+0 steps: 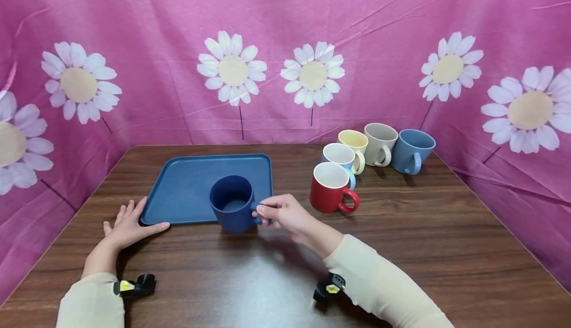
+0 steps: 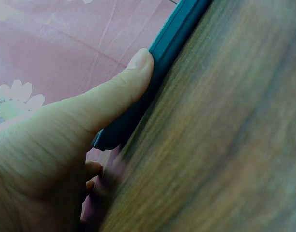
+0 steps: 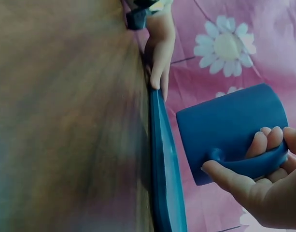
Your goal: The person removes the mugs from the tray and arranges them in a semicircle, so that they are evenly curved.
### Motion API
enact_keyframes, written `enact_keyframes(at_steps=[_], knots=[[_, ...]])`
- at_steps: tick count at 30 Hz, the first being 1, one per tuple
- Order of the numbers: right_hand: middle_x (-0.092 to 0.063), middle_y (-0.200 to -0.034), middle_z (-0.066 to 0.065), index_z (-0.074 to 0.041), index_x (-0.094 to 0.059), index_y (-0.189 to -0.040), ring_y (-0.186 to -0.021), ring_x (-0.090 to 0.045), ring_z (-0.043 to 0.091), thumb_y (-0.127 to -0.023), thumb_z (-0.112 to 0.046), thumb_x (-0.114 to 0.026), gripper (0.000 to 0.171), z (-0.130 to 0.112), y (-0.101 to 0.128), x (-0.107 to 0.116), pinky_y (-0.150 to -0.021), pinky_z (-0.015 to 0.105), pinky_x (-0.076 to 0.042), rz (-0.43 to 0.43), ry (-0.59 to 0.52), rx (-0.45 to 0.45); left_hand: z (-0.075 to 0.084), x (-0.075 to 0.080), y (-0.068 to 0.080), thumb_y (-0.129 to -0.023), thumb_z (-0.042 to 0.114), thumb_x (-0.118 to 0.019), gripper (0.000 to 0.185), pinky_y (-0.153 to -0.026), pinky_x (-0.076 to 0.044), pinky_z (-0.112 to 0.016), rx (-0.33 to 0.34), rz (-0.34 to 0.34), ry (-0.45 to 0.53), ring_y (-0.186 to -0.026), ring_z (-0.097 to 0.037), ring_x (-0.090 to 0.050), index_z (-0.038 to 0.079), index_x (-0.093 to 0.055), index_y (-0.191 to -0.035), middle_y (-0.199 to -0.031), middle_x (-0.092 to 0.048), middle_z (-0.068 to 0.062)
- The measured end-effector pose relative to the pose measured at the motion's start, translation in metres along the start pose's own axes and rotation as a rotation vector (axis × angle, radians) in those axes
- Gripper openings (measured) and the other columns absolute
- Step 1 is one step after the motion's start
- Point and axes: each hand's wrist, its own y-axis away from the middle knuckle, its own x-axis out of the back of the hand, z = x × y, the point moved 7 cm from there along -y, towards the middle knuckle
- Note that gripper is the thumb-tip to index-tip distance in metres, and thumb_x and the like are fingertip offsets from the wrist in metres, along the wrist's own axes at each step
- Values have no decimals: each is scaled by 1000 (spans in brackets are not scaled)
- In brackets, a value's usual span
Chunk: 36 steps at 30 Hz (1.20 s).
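The right hand grips the handle of a dark blue mug, its fingers curled through the handle and the thumb laid along the outside. In the right wrist view the mug is lifted clear of the tray and hangs upright above the tray's near edge, its mouth facing up. The left hand lies flat on the bench at the tray's near left corner, fingers straight and relaxed, with the thumb pressed against the tray's rim. To the right of the tray, well apart from the held mug, five more mugs stand upright on the bench: a red mug nearest, a light blue mug just behind it, then a yellow mug, a beige mug and a blue mug in a row at the back. A pink cloth with white daisies hangs behind and on both sides.
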Motion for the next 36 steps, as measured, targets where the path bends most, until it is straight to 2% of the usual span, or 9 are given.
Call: enact_keyframes(at_steps=[6, 9, 12, 15, 19, 22, 27, 36], knots=[[-59, -69, 8, 19, -53, -97, -61, -53, 12, -85, -2, -51, 24, 1, 29, 9, -74, 41, -46, -56, 8, 7, 0, 0, 1, -72, 55, -57, 102, -75, 11, -71, -1, -3, 6, -119, -47, 15, 1, 1, -137, -131, 6, -38], [-56, -65, 6, 19, -52, -96, -63, -52, 12, -85, -4, -52, 26, 0, 41, 12, -70, 31, -47, -82, 15, 17, 1, 2, 1, -73, 55, -57, 102, -75, 11, -71, -1, -2, 3, -119, -47, 15, 1, 1, -137, -131, 6, -38], [-56, -64, 4, 21, -49, -96, -62, -52, 11, -85, -5, -52, 28, 1, 52, 16, -61, 21, -44, -101, -5, 33, 1, 2, 1, -73, 55, -57, 102, -75, 11, -71, -2, 1, 0, -119, -47, 15, 1, 1, -137, -131, 6, -38], [-56, -63, 3, 23, -47, -96, -62, -52, 10, -85, -6, -53, 31, 3, 63, 21, -59, 20, -42, -118, -28, 33, 2, 2, 1, -72, 55, -57, 102, -75, 10, -71, -4, 2, -1, -119, -47, 14, 1, 1, -137, -131, 6, -38], [-56, -65, 3, 23, -47, -95, -63, -52, 11, -85, -7, -53, 32, 4, 78, 30, -67, 25, -46, -134, -50, 24, 2, 1, 1, -72, 55, -57, 103, -75, 11, -71, -3, 1, 3, -119, -48, 14, 1, 1, -137, -131, 6, -38], [-56, -67, 3, 16, -55, -92, -64, -52, 10, -86, -8, -52, 25, 4, 89, 37, -71, 28, -47, -154, -82, 35, 2, 1, 1, -72, 55, -58, 103, -75, 11, -71, -2, 1, 4, -119, -48, 14, 0, 1, -137, -131, 6, -38], [-57, -69, 1, -3, -65, -90, -67, -54, 10, -87, -5, -49, 17, 3, 109, 51, -75, 31, -46, -194, -121, 60, 3, 1, 1, -72, 55, -58, 103, -75, 11, -71, -2, 0, 8, -119, -48, 14, 0, 1, -137, -131, 5, -38], [-58, -74, 0, -1, -64, -95, -73, -55, 11, -89, 2, -39, 26, 5, 139, 77, -75, 31, -46, -210, -148, 112, 4, 1, 2, -72, 55, -57, 103, -75, 11, -71, 2, -5, 9, -118, -48, 14, 0, 1, -136, -131, 6, -39]])
